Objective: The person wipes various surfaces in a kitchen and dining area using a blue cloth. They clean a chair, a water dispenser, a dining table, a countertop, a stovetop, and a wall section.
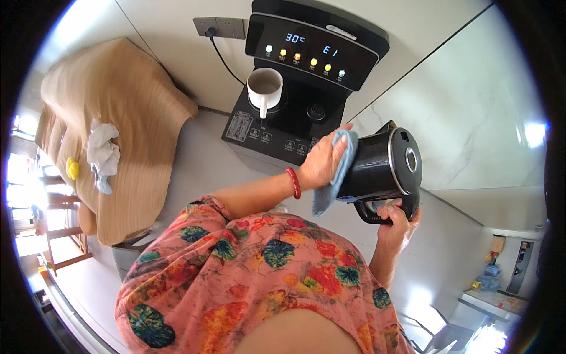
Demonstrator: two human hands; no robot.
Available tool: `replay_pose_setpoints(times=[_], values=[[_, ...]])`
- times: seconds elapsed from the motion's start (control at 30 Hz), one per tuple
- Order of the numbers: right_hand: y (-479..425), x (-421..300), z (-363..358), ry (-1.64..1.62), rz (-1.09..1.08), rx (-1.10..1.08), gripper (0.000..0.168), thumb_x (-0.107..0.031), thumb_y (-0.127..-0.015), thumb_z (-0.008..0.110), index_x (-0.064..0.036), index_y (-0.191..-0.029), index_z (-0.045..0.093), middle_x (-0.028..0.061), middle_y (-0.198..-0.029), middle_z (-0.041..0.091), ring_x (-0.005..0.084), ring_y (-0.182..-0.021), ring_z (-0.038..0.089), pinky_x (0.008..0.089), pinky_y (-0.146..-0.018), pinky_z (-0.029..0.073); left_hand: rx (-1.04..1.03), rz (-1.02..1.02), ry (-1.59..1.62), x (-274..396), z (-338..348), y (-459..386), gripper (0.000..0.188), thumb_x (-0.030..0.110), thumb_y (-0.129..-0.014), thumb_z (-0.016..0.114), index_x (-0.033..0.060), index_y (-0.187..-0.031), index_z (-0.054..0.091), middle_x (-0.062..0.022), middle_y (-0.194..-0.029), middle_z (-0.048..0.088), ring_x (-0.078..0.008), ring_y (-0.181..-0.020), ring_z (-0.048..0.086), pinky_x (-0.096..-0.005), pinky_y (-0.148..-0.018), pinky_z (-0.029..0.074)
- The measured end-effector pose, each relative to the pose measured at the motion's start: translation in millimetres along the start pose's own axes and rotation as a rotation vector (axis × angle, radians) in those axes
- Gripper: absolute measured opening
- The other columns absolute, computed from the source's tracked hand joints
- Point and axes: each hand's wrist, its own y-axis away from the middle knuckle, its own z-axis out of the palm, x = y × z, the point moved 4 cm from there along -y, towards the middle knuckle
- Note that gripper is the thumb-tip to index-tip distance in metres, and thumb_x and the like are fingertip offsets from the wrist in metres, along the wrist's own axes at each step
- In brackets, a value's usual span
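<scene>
A black electric kettle is held tilted on its side, its lid facing right. My right hand grips the kettle's handle. My left hand, with a red bracelet at the wrist, presses a blue-grey cloth against the kettle's base end. Behind them stands a black tea bar machine with a lit display panel. A white mug rests on the machine's left side, its handle towards me, and to its right is a round kettle base.
A brown cloth cover drapes over furniture at the left, bearing a crumpled white cloth and a yellow item. A wall socket holds a plug with a black cord. Far right, a counter carries plastic bottles.
</scene>
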Motion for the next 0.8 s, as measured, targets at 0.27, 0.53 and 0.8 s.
replay_pose_setpoints(times=[0.27, 0.53, 0.8], values=[[-30.1, 31.0, -20.4, 0.011, -0.072, -0.180, 0.046, 0.011, -0.057, 0.058, 0.002, -0.102, 0.053, 0.0099, -0.081, 0.061, 0.0173, -0.063, 0.058, 0.0287, -0.057, 0.048, -0.104, -0.723, 0.695, -62.2, -12.3, 29.3, 0.026, 0.013, -0.094, 0.045, -0.0069, -0.101, 0.060, -0.0131, -0.100, 0.064, -0.0195, -0.087, 0.063, -0.0333, -0.078, 0.053], [-68.4, 69.5, 18.6, 0.296, -0.146, -0.276, 0.025, 0.002, -0.064, 0.066, 0.002, -0.087, 0.057, -0.0008, -0.078, 0.051, 0.0065, -0.063, 0.046, 0.0220, -0.055, 0.041, 0.065, -0.927, 1.343, -95.3, -30.8, 63.8, 0.022, 0.013, -0.096, 0.037, 0.0042, -0.112, 0.050, -0.0183, -0.094, 0.060, -0.0312, -0.086, 0.063, -0.0550, -0.084, 0.050], [-85.5, 97.9, 62.5, 0.585, -0.332, -0.424, 0.021, -0.001, -0.065, 0.063, 0.002, -0.084, 0.056, 0.0036, -0.068, 0.054, 0.0085, -0.063, 0.047, 0.0242, -0.059, 0.043, 0.169, -0.795, 1.159, -67.4, -39.8, 56.8, 0.027, 0.002, -0.089, 0.048, 0.0082, -0.116, 0.044, -0.0157, -0.094, 0.060, -0.0338, -0.083, 0.064, -0.0492, -0.078, 0.054]])
